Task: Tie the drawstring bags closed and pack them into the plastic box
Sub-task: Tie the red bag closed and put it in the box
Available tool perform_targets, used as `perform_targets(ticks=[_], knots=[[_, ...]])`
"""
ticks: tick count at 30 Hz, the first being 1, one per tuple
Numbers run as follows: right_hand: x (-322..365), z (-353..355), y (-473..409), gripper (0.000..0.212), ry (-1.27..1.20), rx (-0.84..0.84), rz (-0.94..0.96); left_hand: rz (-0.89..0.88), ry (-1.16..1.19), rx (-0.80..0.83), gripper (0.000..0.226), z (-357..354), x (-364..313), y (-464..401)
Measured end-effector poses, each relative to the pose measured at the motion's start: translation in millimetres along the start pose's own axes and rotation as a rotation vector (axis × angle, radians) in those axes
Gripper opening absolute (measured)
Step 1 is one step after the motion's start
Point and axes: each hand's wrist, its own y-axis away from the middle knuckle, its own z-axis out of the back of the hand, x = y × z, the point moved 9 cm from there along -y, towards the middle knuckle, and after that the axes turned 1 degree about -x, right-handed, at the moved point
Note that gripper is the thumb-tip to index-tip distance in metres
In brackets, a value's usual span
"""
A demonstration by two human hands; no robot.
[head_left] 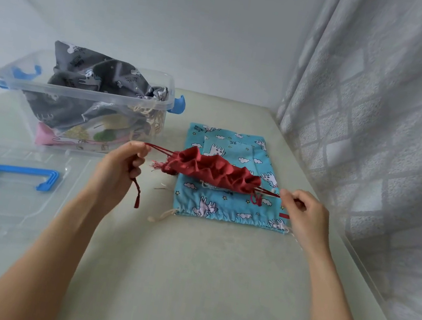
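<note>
A red drawstring bag (210,171) hangs bunched up between my two hands, just above a flat blue unicorn-print bag (227,204) on the table. My left hand (123,162) grips the red cords at the bag's left end, and a tasselled cord end dangles below my fist. My right hand (303,213) pinches the red cords at the bag's right end. The cords are stretched outward on both sides. The clear plastic box (8,72) stands at the back left, holding a grey printed bag (98,78) on top of other bags.
The box's clear lid (3,210) with a blue handle (16,177) lies flat at the left. Blue latches sit on the box's ends. A patterned curtain (388,132) hangs along the table's right edge. The blue bag's cream cord (160,217) trails off its near left corner.
</note>
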Motion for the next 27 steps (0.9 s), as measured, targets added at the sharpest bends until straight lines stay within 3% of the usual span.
perform_targets(ticks=[2,4,8,12,13,15,18,20,21,23,27], knots=[[-8.3,-4.5,-0.2,0.039,-0.171,0.019,-0.127,0.033,0.124,0.012,0.016,-8.2,5.9,1.1],[-8.7,-11.8,-0.8,0.035,-0.518,0.064,-0.248,0.061,0.213,0.011,0.024,-17.0,11.8,1.4],[25.7,-38.2,-7.6,0.019,-1.064,0.211,-0.313,0.155,0.534,-0.01,0.03,-26.9,23.2,-0.9],[49.2,-64.8,-14.1,0.046,-1.458,0.211,-0.406,0.176,0.834,0.059,0.019,-23.7,24.3,-7.2],[51.3,-70.2,-16.3,0.044,-1.519,0.192,-0.432,0.166,0.88,0.08,0.011,-22.3,23.6,-9.0],[53.6,-84.9,-20.5,0.039,-1.546,0.182,-0.492,0.15,0.962,0.113,0.02,-18.3,21.1,-11.2],[47.9,-97.5,-24.3,0.04,-1.411,0.176,-0.533,0.118,1.028,0.066,0.034,-8.3,22.8,-11.5],[39.1,-96.3,-25.2,0.04,-1.295,0.154,-0.526,0.129,1.057,-0.024,0.025,-3.6,24.6,-11.7],[34.1,-93.8,-24.9,0.04,-1.221,0.144,-0.516,0.139,1.027,-0.078,0.023,1.2,25.9,-12.9],[25.6,-86.3,-26.1,0.042,-0.985,0.133,-0.449,0.107,0.726,-0.154,0.03,9.8,20.4,-13.1],[42.5,-71.7,-28.2,0.041,-0.307,0.118,-0.076,-0.17,-0.381,-0.171,0.031,3.4,-1.7,-5.7]])
